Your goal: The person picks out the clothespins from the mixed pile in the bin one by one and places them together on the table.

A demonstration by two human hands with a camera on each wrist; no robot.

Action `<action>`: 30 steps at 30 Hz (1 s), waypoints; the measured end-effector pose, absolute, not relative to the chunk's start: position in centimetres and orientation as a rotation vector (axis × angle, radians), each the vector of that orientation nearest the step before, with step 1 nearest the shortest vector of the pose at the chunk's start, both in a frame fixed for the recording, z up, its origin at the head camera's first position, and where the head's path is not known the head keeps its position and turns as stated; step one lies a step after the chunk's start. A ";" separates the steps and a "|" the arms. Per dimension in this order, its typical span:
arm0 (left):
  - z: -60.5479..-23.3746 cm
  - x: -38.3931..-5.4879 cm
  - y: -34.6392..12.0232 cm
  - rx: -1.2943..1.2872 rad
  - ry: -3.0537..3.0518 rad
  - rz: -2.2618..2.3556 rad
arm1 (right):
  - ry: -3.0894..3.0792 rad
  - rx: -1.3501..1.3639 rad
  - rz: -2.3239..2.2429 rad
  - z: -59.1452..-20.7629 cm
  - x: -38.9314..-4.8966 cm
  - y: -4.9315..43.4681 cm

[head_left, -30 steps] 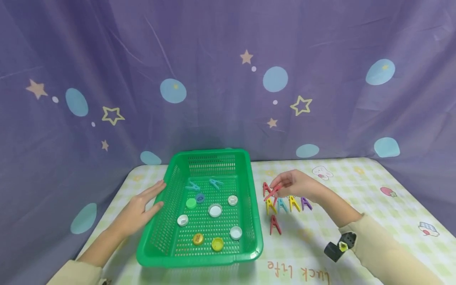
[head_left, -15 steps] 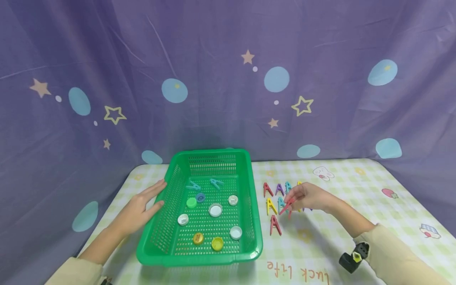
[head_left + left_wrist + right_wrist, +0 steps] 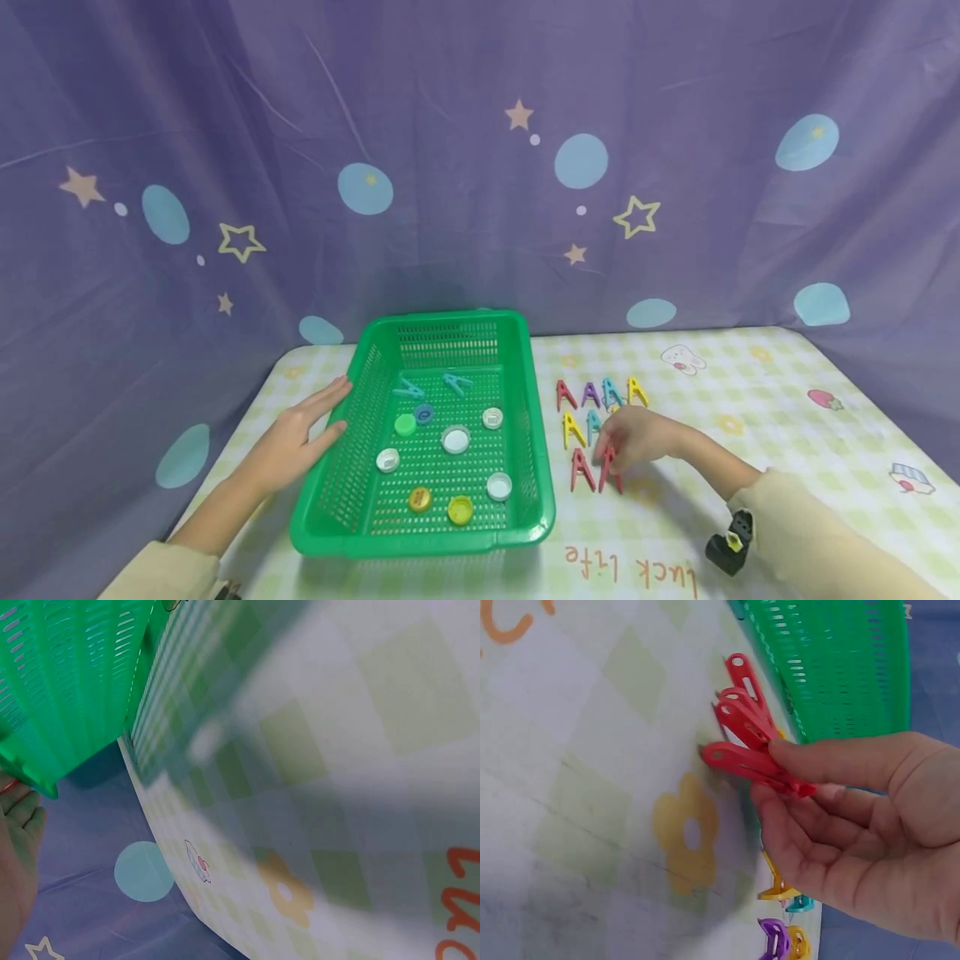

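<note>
My right hand [image 3: 647,435] pinches a red clothespin [image 3: 611,472] between thumb and fingers, low over the table to the right of the basket. Just left of it lies another red clothespin [image 3: 581,470]. In the right wrist view the held red clothespin [image 3: 739,761] overlaps other red ones behind it. My left hand [image 3: 294,443] rests with straight fingers on the left rim of a green plastic basket [image 3: 542,492]. In the left wrist view only part of that hand [image 3: 16,847] shows beside the basket wall.
Behind the held piece, rows of clothespins include a yellow one [image 3: 572,430], a purple one [image 3: 591,394] and a blue one [image 3: 612,392]; my hand hides some. Inside the basket lie several bottle caps, such as a green cap [image 3: 405,425], and two blue clothespins. A purple curtain [image 3: 450,250] hangs behind.
My right hand has carried the red clothespin from the back rows toward the front, down beside the other red one. The left hand has stayed on the basket.
</note>
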State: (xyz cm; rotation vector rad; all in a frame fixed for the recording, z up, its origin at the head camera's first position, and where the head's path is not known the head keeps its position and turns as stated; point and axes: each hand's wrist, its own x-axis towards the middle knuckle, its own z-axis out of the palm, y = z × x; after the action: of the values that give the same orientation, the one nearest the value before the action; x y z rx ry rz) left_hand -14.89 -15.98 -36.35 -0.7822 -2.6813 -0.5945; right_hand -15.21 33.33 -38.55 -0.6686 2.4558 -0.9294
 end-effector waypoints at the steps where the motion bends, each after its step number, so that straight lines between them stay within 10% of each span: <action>1: -36.4 -14.9 -16.0 -0.782 -2.680 -0.599 | 2.492 -0.675 -0.909 -38.6 -15.3 33.3; 30: -36.4 -14.8 -16.0 -0.771 -2.683 -0.625 | 2.666 -0.735 -0.984 -37.1 -15.4 34.5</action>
State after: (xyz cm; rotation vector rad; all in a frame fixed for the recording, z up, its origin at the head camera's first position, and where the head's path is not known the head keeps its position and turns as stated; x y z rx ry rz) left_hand -14.79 -15.97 -36.39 -0.7705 -2.6833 -0.6249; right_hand -15.37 34.47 -37.12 -0.7349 2.6661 -0.9845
